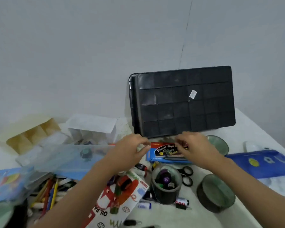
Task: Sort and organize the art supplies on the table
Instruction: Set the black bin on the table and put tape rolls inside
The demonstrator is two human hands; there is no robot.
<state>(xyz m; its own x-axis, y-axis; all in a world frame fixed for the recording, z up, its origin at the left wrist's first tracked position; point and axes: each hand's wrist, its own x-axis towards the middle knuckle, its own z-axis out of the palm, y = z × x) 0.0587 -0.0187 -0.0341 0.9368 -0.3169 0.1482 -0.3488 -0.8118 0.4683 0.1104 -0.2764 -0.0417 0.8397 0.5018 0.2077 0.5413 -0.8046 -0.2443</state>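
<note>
Plain grey wall behind; white worktop (247,129) crowded w/ art supplies. A black gridded tray (183,102) leans upright against the wall at 12 o'clock.

Step in hand, as I read it: picking out the blue-and-red pencil box (167,153) just below the tray, centre of the worktop. Left hand (132,148) has fingers curled, tips at the box's left end, approx. touching; right hand (192,145) is half closed, fingertips pinching at the box's top edge near its right end. Can't tell if either has a firm hold yet, or if the flap is being opened.

Next move prob. calls for a two-handed lift clear of the clutter, or loose pencils fed in. The loose coloured pencils (47,193) lie at 8 o'clock, well apart from the box.

Readable text: box front says "Special High…" in script, rest hidden by the right hand. The oil pastel box (122,199) at 6 o'clock shows "OIL PA…" upside down. A small tube (182,202) shows "500". Blue pouch (266,163) at 3 o'clock has a yellow logo, letters too blurred.

Also near: round pen cup (166,183) w/ markers, scissors (187,176) just beside it, two greenish round lids (215,192), clear plastic case (61,158) at 9 o'clock.
</note>
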